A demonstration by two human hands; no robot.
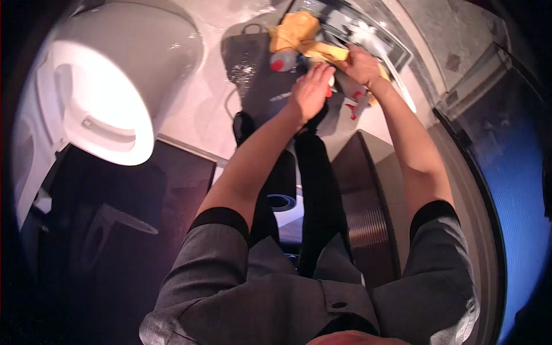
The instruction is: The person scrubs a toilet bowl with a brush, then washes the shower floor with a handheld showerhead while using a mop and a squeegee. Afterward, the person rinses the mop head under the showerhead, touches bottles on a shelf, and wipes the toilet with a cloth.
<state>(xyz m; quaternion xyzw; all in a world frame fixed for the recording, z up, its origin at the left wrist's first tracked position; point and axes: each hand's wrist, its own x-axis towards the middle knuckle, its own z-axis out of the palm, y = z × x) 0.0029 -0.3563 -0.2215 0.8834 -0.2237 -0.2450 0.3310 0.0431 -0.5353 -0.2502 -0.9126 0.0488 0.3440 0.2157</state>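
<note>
At the top centre, my left hand [312, 89] reaches over a group of bottles, its fingers close together near a bottle with red and white parts; what they hold is hidden. My right hand [362, 66], farther right, has its fingers wrapped round the end of a yellow cloth [328, 52]. A larger yellow-orange cloth [295, 30] lies just beyond it. Beside my left hand is a clear bottle with a red cap [278, 64]. Below my right hand is a container with red markings [359, 106].
A dark bag [246, 69] with a loop handle is left of the bottles. The white toilet [141, 138] stands at the left with its seat showing. A metal-edged frame [405, 57] runs behind my right hand. A dark cabinet [359, 213] is at my right leg.
</note>
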